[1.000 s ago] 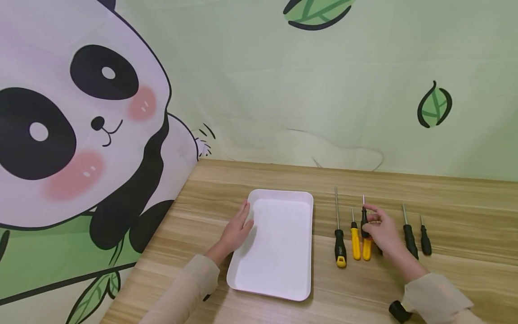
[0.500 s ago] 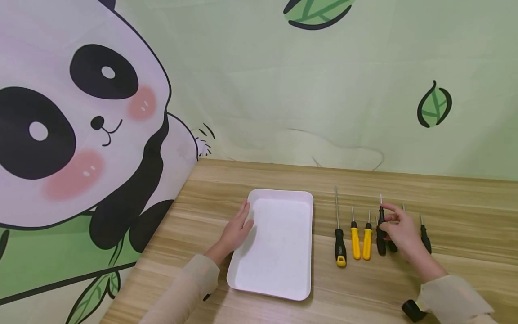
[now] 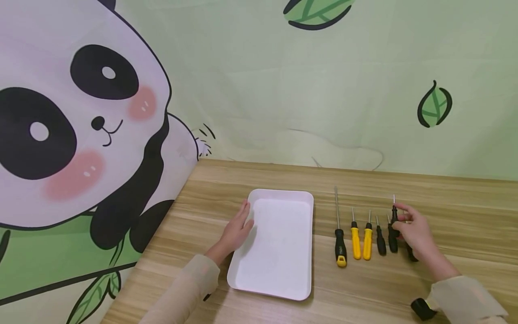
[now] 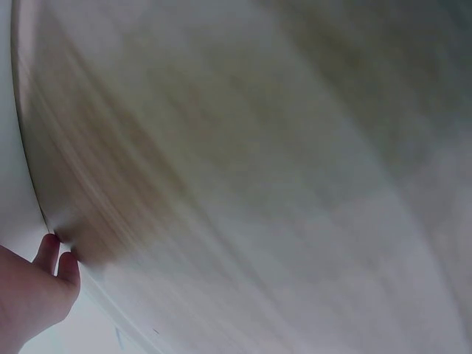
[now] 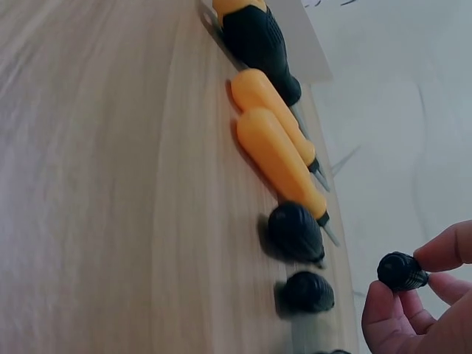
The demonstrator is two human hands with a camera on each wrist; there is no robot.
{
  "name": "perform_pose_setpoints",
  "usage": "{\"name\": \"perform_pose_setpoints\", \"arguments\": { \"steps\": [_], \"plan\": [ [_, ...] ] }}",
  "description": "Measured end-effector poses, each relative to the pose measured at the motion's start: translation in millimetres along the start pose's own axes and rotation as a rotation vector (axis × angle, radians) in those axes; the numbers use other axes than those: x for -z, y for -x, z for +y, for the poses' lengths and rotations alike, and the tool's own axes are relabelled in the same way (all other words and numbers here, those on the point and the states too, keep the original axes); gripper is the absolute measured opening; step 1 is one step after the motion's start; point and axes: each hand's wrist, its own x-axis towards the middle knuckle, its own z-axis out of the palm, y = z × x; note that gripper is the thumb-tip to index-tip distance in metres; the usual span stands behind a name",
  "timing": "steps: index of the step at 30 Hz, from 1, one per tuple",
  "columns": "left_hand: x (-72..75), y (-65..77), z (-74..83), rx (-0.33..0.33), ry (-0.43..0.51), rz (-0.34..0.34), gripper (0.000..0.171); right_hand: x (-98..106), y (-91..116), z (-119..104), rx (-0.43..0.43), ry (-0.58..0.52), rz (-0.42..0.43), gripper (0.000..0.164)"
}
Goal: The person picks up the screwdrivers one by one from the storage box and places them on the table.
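My right hand [image 3: 416, 230] pinches a small black screwdriver [image 3: 394, 216] by its handle, thin shaft pointing away, over the right part of a row of screwdrivers. In the right wrist view, its handle end [image 5: 402, 271] shows between thumb and fingers, above the table. Straight fingers of my left hand [image 3: 234, 230] rest along the left rim of a white rectangular tray [image 3: 271, 252], which holds nothing. The left wrist view shows those fingertips [image 4: 50, 247] right at the tray's edge. Below the held tool, a black screwdriver [image 3: 392, 240] lies partly covered.
Left of the hand lie a long black-and-yellow screwdriver [image 3: 341, 247], two yellow-handled screwdrivers [image 3: 356, 243] and a short black screwdriver [image 3: 381, 243]. Another black handle [image 3: 412, 254] shows beneath the right hand. A patterned panda backdrop [image 3: 259, 90] stands behind the wooden table [image 3: 226, 175].
My right hand has carried the black screwdriver rightward along the row, from above the yellow handles to above the black ones. The left hand and tray have stayed in place.
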Motion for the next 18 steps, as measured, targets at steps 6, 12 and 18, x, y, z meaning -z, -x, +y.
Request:
{"name": "perform_pose_setpoints", "arguments": {
  "steps": [6,12,18],
  "plan": [
    [0.8,-0.3,0.6,-0.004,0.0,0.0,0.055,9,-2,5,-0.01,0.006,0.026,0.06],
    [0.5,0.0,0.0,0.0,0.003,-0.011,0.056,18,-2,10,-0.019,0.018,0.03,0.06],
    [0.9,0.4,1.1,0.0,0.004,-0.012,0.056,27,-3,17,-0.016,0.008,0.027,0.06]
  ]
}}
